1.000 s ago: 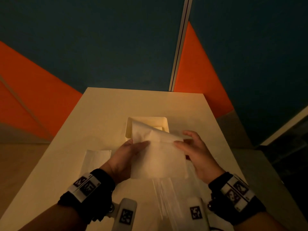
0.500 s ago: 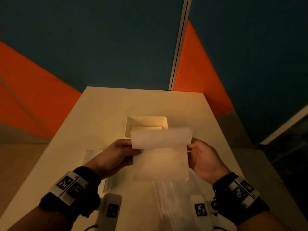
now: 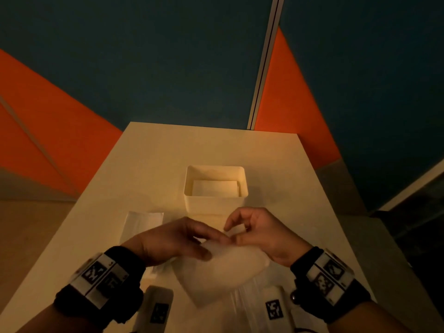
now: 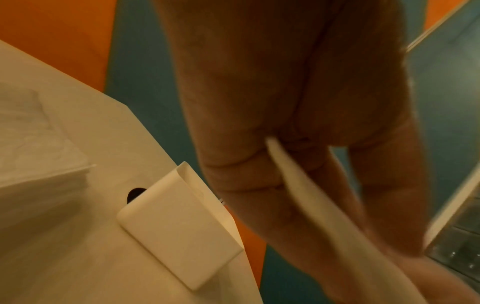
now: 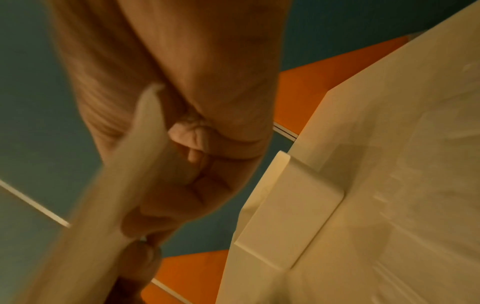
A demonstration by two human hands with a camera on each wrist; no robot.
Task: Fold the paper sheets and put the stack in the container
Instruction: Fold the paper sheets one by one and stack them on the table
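In the lower middle of the head view, both hands met above a white paper sheet (image 3: 223, 272) that was bent over on itself and held just above the table (image 3: 149, 169). The left hand (image 3: 168, 239) lay across the sheet's upper left part with its fingers stretched out fairly straight toward the right, and the left wrist view showed the paper's edge running between thumb and fingers. The right hand (image 3: 262, 234) pinched the sheet's top edge between thumb and a curled finger, the forefinger arched above it. Higher in the frame, near the table's middle, stood the white container (image 3: 215, 205), with folded paper (image 3: 213, 188) already lying flat on its bottom. At the left of the hands, a stack of unfolded sheets (image 3: 141, 224) rested on the table, partly hidden behind the left hand.
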